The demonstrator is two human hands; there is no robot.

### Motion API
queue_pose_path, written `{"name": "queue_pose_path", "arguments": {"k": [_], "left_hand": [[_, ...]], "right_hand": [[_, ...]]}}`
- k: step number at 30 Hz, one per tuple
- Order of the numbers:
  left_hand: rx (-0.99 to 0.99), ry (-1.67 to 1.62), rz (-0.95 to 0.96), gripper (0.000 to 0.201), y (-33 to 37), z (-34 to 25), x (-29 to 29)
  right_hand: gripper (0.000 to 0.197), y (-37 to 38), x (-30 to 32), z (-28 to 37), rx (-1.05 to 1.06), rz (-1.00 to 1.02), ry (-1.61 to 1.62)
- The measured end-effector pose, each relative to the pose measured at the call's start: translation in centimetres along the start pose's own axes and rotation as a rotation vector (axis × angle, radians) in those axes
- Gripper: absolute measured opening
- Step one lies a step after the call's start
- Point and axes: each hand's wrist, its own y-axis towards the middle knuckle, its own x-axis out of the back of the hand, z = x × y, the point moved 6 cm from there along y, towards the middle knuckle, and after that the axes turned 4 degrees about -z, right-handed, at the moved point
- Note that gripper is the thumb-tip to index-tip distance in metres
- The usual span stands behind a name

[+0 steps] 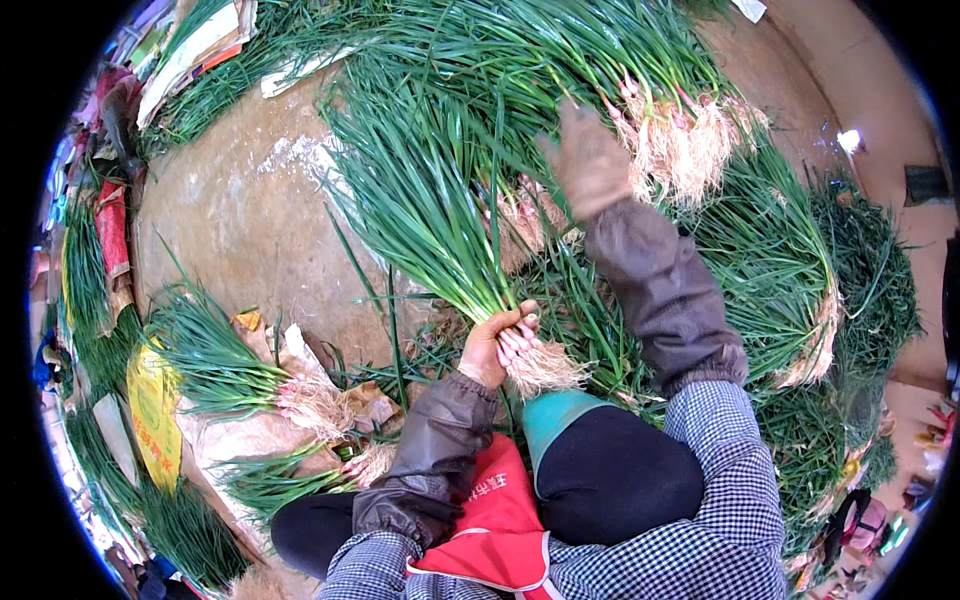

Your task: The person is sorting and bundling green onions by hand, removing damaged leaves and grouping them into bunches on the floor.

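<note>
My left hand [487, 350] is closed around a bunch of spring onions [440, 230] just above the pinkish bulbs. Its pale roots hang by my knee, and the long green leaves fan out up and to the left. My right hand [588, 165], slightly blurred, reaches out with fingers apart and nothing visible in it. It is over the leaves beside a large pile of spring onions [520, 50], left of that pile's root ends [685, 150]. More root ends [520, 215] lie below it, partly behind the held bunch's leaves.
Smaller bunches of spring onions [235, 365] lie on paper sacking [235, 435] at the left, beside a yellow bag [152, 415]. More greens [760, 260] are heaped at the right. Loose leaves lie around my knees. A bare brown floor [240, 220] stretches at the upper left.
</note>
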Motion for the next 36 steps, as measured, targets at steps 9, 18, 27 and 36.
{"name": "queue_pose_path", "arguments": {"k": [9, 18, 27, 36], "left_hand": [[-0.218, -0.165, 0.280, 0.043, -2.4, -5.3, -2.5], [0.001, -0.179, 0.130, 0.041, 0.9, -1.9, 0.9], [-0.086, -0.140, 0.110, 0.036, 0.5, -1.7, -0.7], [0.019, -0.010, 0.086, 0.030, 1.7, 0.2, 2.3]], "right_hand": [[0.020, -14.2, -7.3, -0.8, 0.237, 1.004, -0.281], [0.027, -0.6, 2.2, -4.5, 0.056, -0.314, -0.086], [0.018, -12.5, -2.6, 0.0, 0.297, 0.170, 0.380], [0.030, -15.0, -8.6, 1.9, -0.153, 0.625, 0.764]]}}
